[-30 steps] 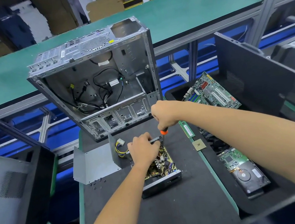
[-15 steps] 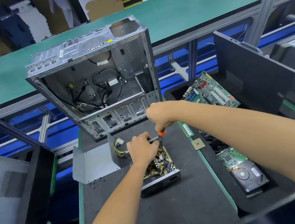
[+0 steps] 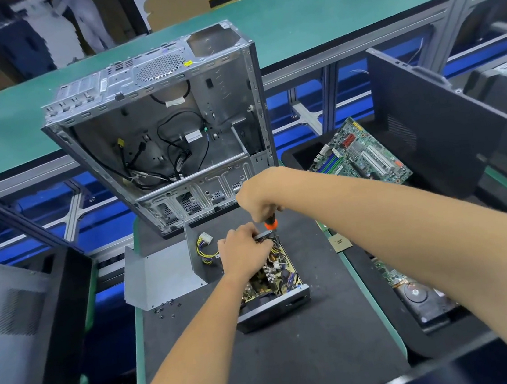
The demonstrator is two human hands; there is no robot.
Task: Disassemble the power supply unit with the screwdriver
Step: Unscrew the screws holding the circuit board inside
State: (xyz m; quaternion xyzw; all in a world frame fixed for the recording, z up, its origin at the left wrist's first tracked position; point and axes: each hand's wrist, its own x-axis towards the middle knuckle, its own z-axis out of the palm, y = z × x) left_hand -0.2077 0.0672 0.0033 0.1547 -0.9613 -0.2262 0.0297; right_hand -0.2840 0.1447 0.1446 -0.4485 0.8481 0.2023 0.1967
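The opened power supply unit (image 3: 276,288) lies on a black mat, its circuit board and wires exposed. My left hand (image 3: 243,253) rests on its far end, fingers curled over the metal rim. My right hand (image 3: 254,199) grips the screwdriver (image 3: 271,224) by its orange and black handle, held upright with the shaft pointing down into the unit's far right corner. The tip is hidden among the wires. The unit's grey metal cover (image 3: 163,273) lies beside it to the left, with a yellow-wired white connector (image 3: 204,242).
An empty computer case (image 3: 168,132) leans at the back of the mat (image 3: 266,359). Several loose screws (image 3: 164,308) lie by the cover. A CPU chip (image 3: 340,242) sits at the mat's right edge. The right bin holds a motherboard (image 3: 359,153) and a hard drive (image 3: 418,296).
My right hand with the screwdriver has shifted slightly left over the unit's far corner. My left hand has stayed on the unit.
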